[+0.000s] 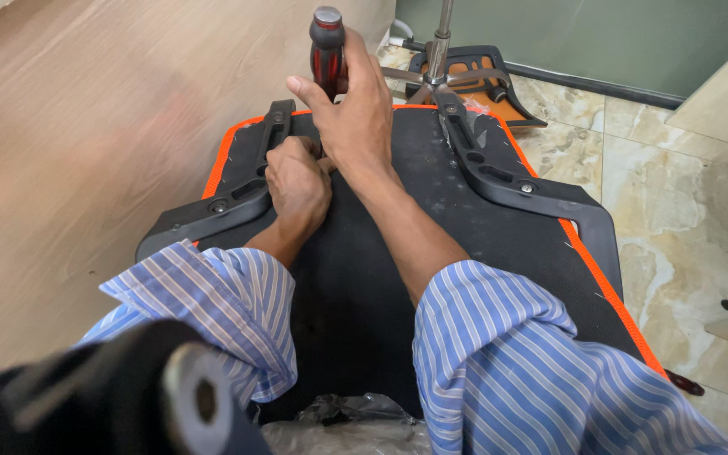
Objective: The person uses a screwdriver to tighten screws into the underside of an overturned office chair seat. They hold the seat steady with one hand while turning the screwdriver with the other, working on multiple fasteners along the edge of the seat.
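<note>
Gripping red/black screwdriver (328, 46) upright w/ right hand (351, 114) at far end of upturned seat (364, 278), left hand (297, 181) fisted just beside the tip, prob steadying it by left bracket (242, 190).

— What's the floor like?
— Glossy beige marbled tiles (684, 194), with a pale wood-grain panel (86, 152) along the left.
— And resting on it?
— An upturned black chair seat (364, 278) edged in orange, and farther back a metal chair base (440, 67) over another black-and-orange part (499, 93).
</note>
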